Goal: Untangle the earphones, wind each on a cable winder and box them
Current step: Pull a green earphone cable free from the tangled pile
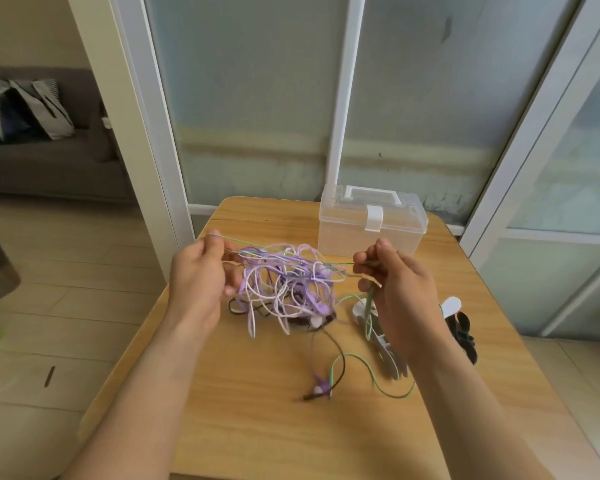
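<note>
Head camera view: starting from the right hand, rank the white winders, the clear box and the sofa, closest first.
1. White winders: on the table just under the right hand.
2. Clear box: shut, at the table's far edge.
3. Sofa: far left, next room.

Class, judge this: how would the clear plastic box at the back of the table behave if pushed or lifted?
The clear plastic box looks rigid, empty and probably light. With its flat base on the wooden table, it would likely slide, not roll. Its latch appears closed.
</note>
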